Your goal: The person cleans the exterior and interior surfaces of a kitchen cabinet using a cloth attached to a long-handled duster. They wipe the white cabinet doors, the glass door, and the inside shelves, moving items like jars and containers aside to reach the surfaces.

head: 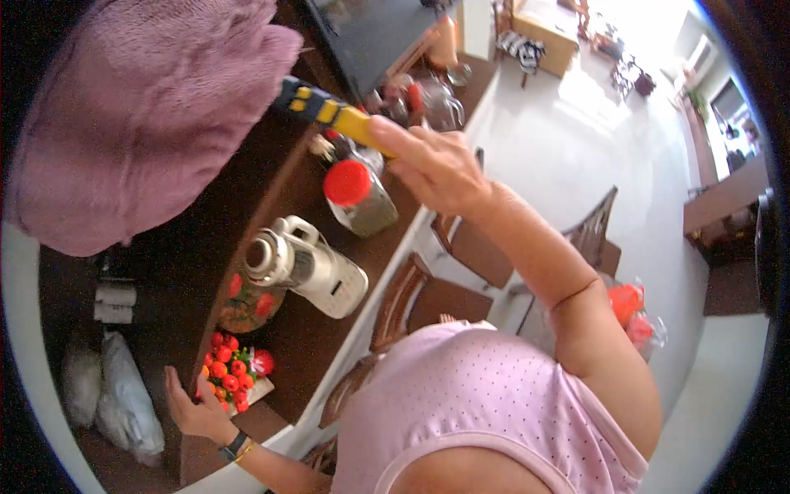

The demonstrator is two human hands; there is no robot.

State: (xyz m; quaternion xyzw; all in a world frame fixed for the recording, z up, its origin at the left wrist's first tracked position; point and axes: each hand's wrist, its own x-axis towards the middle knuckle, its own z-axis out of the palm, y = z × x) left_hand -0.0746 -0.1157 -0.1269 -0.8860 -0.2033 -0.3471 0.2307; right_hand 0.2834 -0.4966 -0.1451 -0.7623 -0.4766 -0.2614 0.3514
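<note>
My right hand [441,167] grips the yellow end of a yellow and black handle [330,113]. Its far end meets a large piece of mauve plush fabric [142,123] at the upper left; how the two join is hidden. My left hand [196,410], with a dark band and a yellow bracelet at the wrist, has its fingers spread at the edge of a dark wooden cabinet. Whether it touches the wood I cannot tell. Right beside it are artificial red fruits [229,378]. A cream blender [308,268] and a red-lidded jar [359,194] stand on the wooden top [308,352].
A patterned round container [250,302] is by the blender. Glass jugs [435,102] stand near a dark screen [382,37]. Wooden chairs [450,302] are beside the cabinet. Plastic bags [126,395] lie inside the dark cabinet space. Pale floor [555,142] extends to the right.
</note>
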